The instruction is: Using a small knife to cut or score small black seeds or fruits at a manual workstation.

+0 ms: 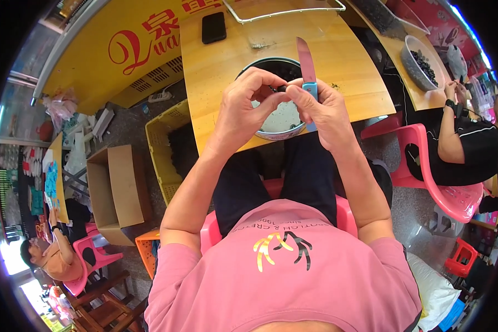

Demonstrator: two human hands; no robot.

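Over a round bowl (285, 134) near the table's front edge, both my hands come together. My left hand (252, 102) pinches a small dark piece (282, 88) between thumb and fingers; its kind is too small to make out. In my right hand (323, 105) is a knife (306, 61) with a blue handle, its blade upright and pointing away from me. The right thumb reaches the dark piece, too. Dark bits lie at the far side of the bowl, and its near part shows a pale inside. My hands hide part of the bowl.
A black phone (214, 27) and a white wire frame (285, 15) lie farther back on the wooden table (359, 91). Left of it stand a yellow crate (159, 138) and a cardboard box (128, 185). At right, a co-worker sits by a bowl of dark pieces (422, 66).
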